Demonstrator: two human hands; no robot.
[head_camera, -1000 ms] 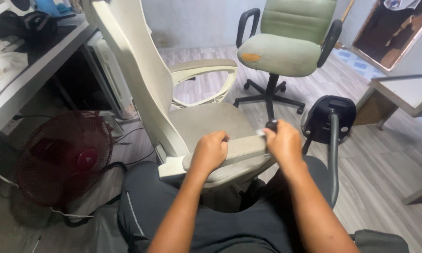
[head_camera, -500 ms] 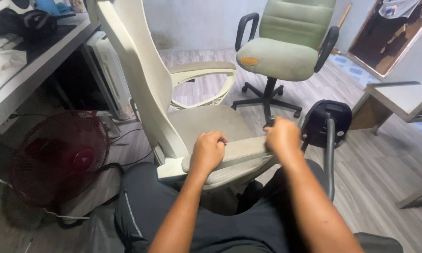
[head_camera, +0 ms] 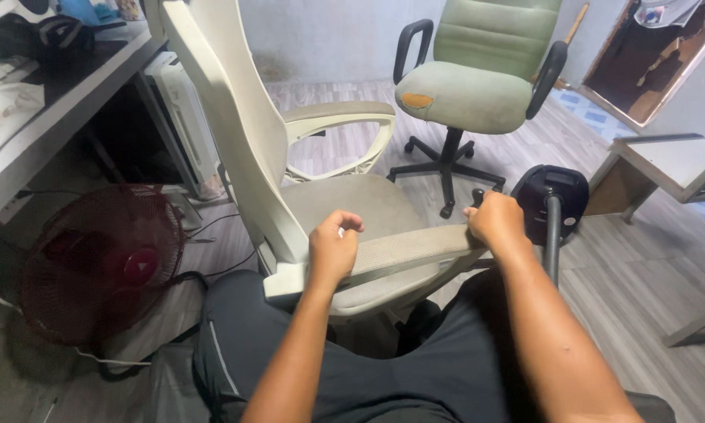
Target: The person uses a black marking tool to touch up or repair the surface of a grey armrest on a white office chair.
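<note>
A white office chair [head_camera: 239, 141] stands side-on right in front of me, its worn beige seat [head_camera: 352, 205] facing right. Both my hands are on its near armrest [head_camera: 411, 249]. My left hand [head_camera: 333, 249] is curled in a fist around the rear end of the armrest, close to the chair back. At the front end, my right hand [head_camera: 493, 223] is closed over the armrest. My knees in dark trousers [head_camera: 352, 368] are under the chair's edge.
A green office chair [head_camera: 466, 94] with black arms stands behind. A dark red floor fan [head_camera: 102, 262] sits at the left under a grey desk [head_camera: 51, 117], beside a white computer tower [head_camera: 184, 110]. A black vacuum cleaner [head_camera: 552, 200] and a low table [head_camera: 665, 160] are at the right.
My hands have moved apart along the armrest, the right one sliding toward its front end. The chair has shifted only slightly in view.
</note>
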